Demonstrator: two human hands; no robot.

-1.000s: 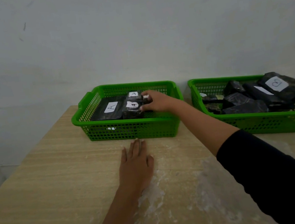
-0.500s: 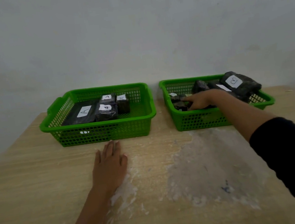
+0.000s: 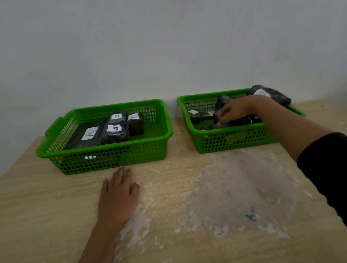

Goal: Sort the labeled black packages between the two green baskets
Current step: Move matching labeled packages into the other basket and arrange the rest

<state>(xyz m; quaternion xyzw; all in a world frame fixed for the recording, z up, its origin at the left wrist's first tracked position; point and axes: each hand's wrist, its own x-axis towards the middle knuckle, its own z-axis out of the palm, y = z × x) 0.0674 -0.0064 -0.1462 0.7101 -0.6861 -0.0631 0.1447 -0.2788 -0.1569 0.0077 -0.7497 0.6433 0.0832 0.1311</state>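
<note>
Two green baskets stand side by side at the back of the table. The left basket (image 3: pixel 113 155) holds several black packages with white "A" labels, among them a flat one (image 3: pixel 89 135) and a small upright one (image 3: pixel 135 124). The right basket (image 3: pixel 214 143) is piled with black packages; a large one (image 3: pixel 274 94) with a white label leans on its back right rim. My right hand (image 3: pixel 235 109) is inside the right basket, fingers curled down onto the packages; whether it grips one is hidden. My left hand (image 3: pixel 119 194) lies flat on the table before the left basket, holding nothing.
The wooden table (image 3: pixel 35 217) has white scuffed patches (image 3: pixel 238 189) in front of the right basket. A pale wall rises right behind both baskets. A narrow gap separates the baskets.
My right hand left the left basket, crossed to the right basket and now digs among its packages. A small labeled package stays in the left basket. My left hand kept still.
</note>
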